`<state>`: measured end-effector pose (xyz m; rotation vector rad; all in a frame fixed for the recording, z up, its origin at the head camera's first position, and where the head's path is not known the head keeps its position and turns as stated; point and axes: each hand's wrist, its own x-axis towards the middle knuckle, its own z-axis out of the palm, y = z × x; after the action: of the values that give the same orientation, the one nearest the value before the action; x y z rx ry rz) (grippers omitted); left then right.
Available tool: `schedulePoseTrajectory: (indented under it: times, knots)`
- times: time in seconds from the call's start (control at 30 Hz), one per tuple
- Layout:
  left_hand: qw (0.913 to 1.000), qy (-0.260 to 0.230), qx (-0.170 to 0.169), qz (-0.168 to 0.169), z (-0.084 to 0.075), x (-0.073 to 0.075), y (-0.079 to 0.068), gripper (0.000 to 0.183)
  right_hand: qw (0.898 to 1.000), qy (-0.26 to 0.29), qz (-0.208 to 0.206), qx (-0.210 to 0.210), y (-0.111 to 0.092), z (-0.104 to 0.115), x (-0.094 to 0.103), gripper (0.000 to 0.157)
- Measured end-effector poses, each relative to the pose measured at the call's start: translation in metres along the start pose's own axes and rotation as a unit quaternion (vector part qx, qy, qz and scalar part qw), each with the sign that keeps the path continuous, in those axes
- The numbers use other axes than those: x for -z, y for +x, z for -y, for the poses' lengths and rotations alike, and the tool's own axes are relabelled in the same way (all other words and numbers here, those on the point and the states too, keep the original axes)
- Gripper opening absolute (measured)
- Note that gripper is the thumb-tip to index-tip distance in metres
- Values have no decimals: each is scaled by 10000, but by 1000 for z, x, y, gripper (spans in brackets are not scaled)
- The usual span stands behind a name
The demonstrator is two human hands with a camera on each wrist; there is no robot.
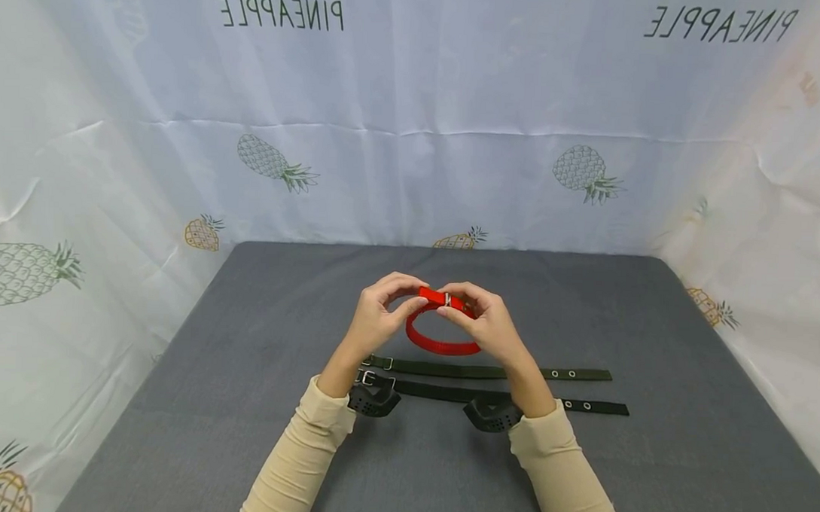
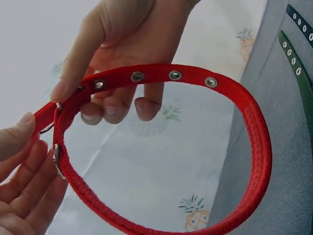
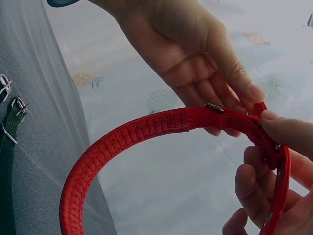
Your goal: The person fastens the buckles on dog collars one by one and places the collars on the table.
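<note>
A red collar (image 1: 442, 348) is held up in a loop above the table. My left hand (image 1: 374, 315) pinches the strap's tip between thumb and fingers. With thumb and fingers, my right hand (image 1: 487, 319) grips the collar beside its metal buckle (image 1: 448, 299). In the left wrist view, the right hand (image 2: 122, 44) has its thumb pressed near the buckle, where the strap layers overlap, and several metal eyelets (image 2: 175, 75) run along the band. A metal ring (image 2: 57, 161) hangs on the collar near the left fingers. The padded stretch (image 3: 122, 134) curves below in the right wrist view.
A green collar (image 1: 447, 368) and a black collar (image 1: 439, 393) lie stretched out side by side on the grey table (image 1: 241, 431), nearer to me and partly under my forearms. Pineapple-print curtains (image 1: 416, 83) enclose the table's back and sides.
</note>
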<state>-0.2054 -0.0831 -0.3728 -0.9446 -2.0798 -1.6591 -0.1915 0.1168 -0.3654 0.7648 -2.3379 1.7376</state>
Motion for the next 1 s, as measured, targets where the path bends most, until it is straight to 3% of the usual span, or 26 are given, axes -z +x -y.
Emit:
schedulePoseTrajectory:
  times: [0.5,0.73,1.0]
  knots:
    - [9993,-271,21,-246,1,0,1,23,9996,185,-97,-173,0,-2,1,24]
    - [9944,-716,70,-770,-3,9,2,25,9985,211,-347,-373,-1,-1,5,22]
    - [9939,-856,225,-656,-5,10,2,24,9987,316,-223,-331,-1,-2,3,20]
